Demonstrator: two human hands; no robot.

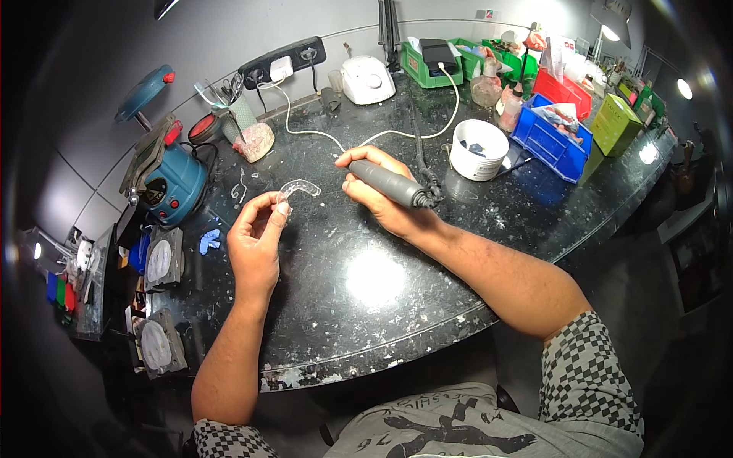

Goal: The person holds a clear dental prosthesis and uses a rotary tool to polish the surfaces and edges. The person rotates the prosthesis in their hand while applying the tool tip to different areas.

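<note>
A clear, arch-shaped dental aligner (304,188) is pinched between the thumb and fingers of my left hand (258,233), held over the dark worktop. To its right, my right hand (388,200) grips a grey rotary handpiece (385,182) like a pen. The handpiece's tip end points up and left, just short of the aligner and apart from it; a dark coiled cord (432,183) leaves its back end. Any bur at the tip is too small to make out.
On the black, paint-chipped worktop (321,328), a blue machine (174,183) and blue scraps (209,241) lie left. A white tub (479,149), blue bin (551,139) and green bin (432,66) stand right and behind. A white cable (317,133) crosses behind my hands.
</note>
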